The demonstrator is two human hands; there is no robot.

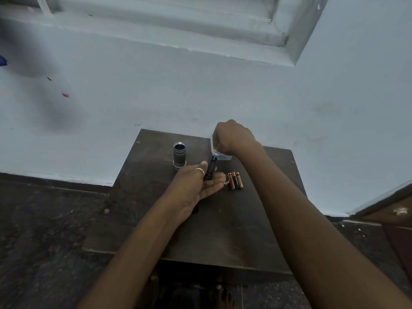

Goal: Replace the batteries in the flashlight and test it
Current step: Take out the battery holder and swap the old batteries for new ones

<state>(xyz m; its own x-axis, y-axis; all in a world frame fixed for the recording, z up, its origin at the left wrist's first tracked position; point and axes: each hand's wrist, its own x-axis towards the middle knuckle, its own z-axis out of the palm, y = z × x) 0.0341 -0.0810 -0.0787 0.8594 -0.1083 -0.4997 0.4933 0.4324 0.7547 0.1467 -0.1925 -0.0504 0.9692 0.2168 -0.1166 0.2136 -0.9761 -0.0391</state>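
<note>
Looking down through the head camera, centre of the frame, we have a dark bench [223, 230] pushed up against a pale wall, and the flashlight is in pieces on it. The flashlight body [179, 155] stands upright on its wider head end, up at the far left part of the bench, open tube mouth facing up; parked that way, I'd say, so it can't roll and is ready to take its insides back. The left hand [200, 184] lies palm up, fingers loosely spread, cradling a dark battery holder [211, 168] that leans up and away between thumb and fingers; held open like that, it looks ready to receive cells. Just right of that hand, a small silvery cap [226, 179] sits on the bench, touching or nearly touching the fingertips. Right beside it, three batteries [235, 180] lie in a neat row, side by side, near the middle of the frame; whether these are the old ones or the fresh ones I cannot tell. The right hand [231, 137] is curled knuckles-up over a clear plastic container [221, 156] at the far edge of the bench, fingers bunched down into it as if pinching something out; what it has, if anything, is hidden. My read: fetching cells for that holder.
</note>
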